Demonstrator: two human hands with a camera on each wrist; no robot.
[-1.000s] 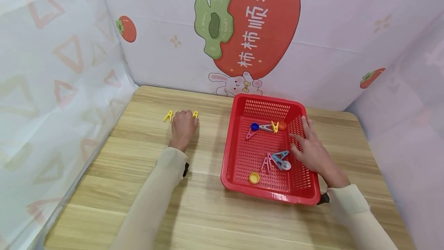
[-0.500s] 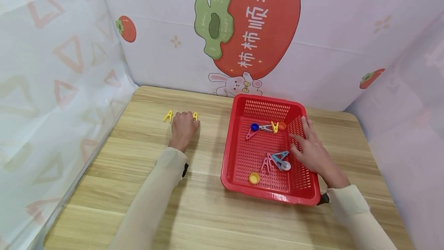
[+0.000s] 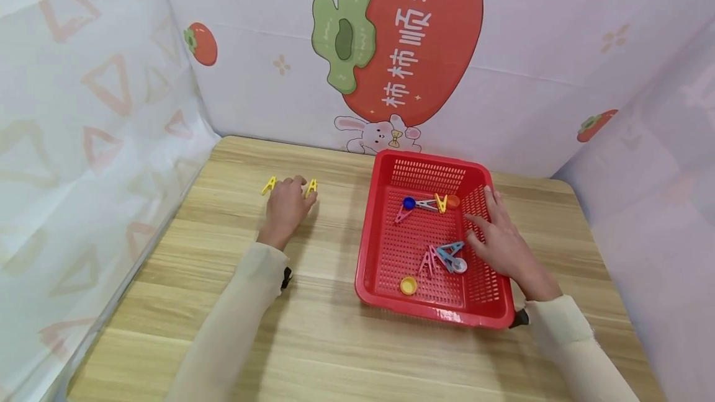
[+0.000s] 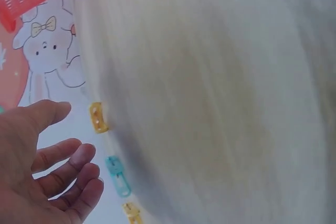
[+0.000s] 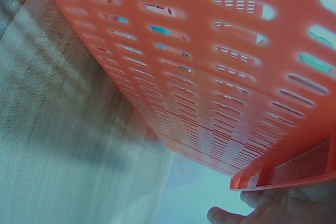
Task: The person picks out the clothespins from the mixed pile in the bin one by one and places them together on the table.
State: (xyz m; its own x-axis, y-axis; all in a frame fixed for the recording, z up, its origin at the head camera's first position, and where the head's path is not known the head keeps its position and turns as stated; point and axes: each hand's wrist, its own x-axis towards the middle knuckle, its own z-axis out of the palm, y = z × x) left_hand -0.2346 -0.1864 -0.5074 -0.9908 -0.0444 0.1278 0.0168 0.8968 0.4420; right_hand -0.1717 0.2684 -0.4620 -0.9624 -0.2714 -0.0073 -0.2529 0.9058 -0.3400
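Note:
My left hand (image 3: 286,208) is over the back left of the table, its fingers loosely bent and holding nothing. Beside it stand a yellow clothespin (image 3: 269,185) on the left and a yellow clothespin (image 3: 311,188) on the right. The left wrist view also shows a teal clothespin (image 4: 118,176) between the yellow ones, hidden under the hand from the head. My right hand (image 3: 503,247) rests across the right rim of a red basket (image 3: 365,234). Its fingers are spread, some reaching inside and others lying along the rim.
Inside the basket lie pink clothespins (image 3: 429,260), blue clothespins (image 3: 449,257), a grey clothespin (image 3: 426,204), a yellow clothespin (image 3: 441,203) and several round caps, including a yellow cap (image 3: 408,285) and a blue cap (image 3: 409,203). A printed wall covering (image 3: 268,104) rises behind the table.
My left hand has shifted slightly left and its fingers have loosened, uncovering more of the right yellow clothespin. My right hand and the basket stay in place.

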